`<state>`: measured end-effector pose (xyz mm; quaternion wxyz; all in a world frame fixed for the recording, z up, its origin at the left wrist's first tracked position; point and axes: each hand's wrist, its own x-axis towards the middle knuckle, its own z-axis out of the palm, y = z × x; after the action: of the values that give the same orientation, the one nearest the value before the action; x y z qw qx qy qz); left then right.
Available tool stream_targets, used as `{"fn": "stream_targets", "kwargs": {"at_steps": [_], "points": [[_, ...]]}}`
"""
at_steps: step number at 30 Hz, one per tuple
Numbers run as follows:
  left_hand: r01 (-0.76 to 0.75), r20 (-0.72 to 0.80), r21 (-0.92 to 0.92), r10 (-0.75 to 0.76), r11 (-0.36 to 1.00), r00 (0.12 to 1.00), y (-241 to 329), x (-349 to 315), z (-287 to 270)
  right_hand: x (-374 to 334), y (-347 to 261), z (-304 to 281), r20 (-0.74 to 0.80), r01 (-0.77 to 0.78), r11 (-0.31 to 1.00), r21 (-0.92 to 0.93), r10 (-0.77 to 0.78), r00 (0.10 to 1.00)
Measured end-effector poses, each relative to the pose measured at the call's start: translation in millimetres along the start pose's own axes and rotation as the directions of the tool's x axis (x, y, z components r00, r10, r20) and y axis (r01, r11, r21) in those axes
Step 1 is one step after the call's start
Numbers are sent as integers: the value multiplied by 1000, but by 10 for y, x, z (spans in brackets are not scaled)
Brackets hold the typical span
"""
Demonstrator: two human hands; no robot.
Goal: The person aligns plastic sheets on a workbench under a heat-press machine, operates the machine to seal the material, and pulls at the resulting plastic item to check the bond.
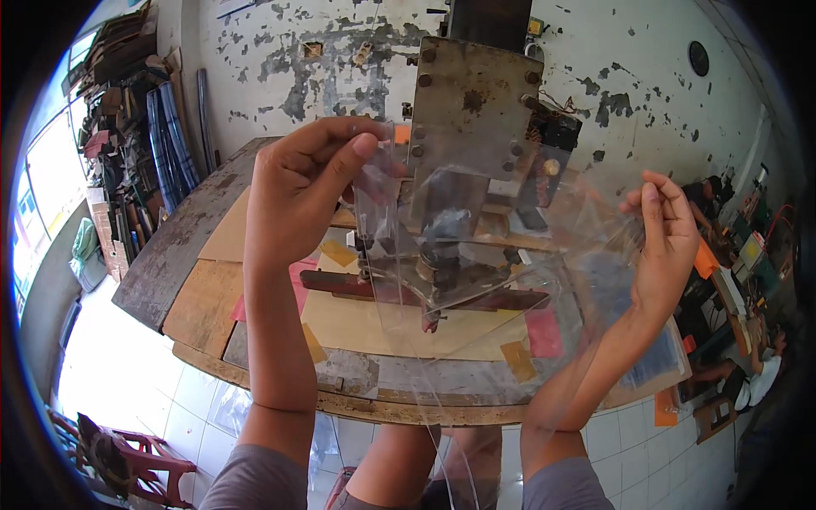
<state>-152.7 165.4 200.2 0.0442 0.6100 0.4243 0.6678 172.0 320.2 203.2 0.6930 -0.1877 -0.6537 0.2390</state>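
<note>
Between my raised hands hangs a clear plastic sheet (476, 340), creased and see-through, its lower end trailing down past the table's front edge. My left hand (310, 170) pinches its upper left corner between thumb and fingers. On the other side my right hand (667, 221) is closed on its right edge, where the plastic bunches up. Behind the sheet stands a rusty metal press (480, 93) with a red-brown bar (340, 285) low across its front. Under the bar lies a cream board (382, 327), with pink and tan tape patches about it.
The worn wooden table (204, 306) carries the press. Stacked boards and rolls (127, 110) lean at the far left. A red plastic stool (149, 467) stands on the tiled floor at lower left. At the right, other people (756, 374) sit near a cluttered bench.
</note>
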Motion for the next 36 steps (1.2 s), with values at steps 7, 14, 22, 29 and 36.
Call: {"fn": "stream_targets", "kwargs": {"at_steps": [7,14,22,29,36], "points": [[-28,-26,7,28,1000,999,-125,74,-69,-46,-102,57,-22,54,999,-10,-54,998],[-25,-83,64,30,998,996,-261,134,-163,-140,-233,256,-73,148,989,-7,-148,986],[-43,-119,99,54,994,991,-336,170,-170,-141,-238,384,-169,188,980,65,-175,970],[-30,-128,74,40,997,991,-366,176,-202,-135,-190,402,-155,195,967,166,-170,973],[-9,-172,72,21,997,985,-327,177,-209,-134,-220,343,-6,126,968,215,-128,992]]}}
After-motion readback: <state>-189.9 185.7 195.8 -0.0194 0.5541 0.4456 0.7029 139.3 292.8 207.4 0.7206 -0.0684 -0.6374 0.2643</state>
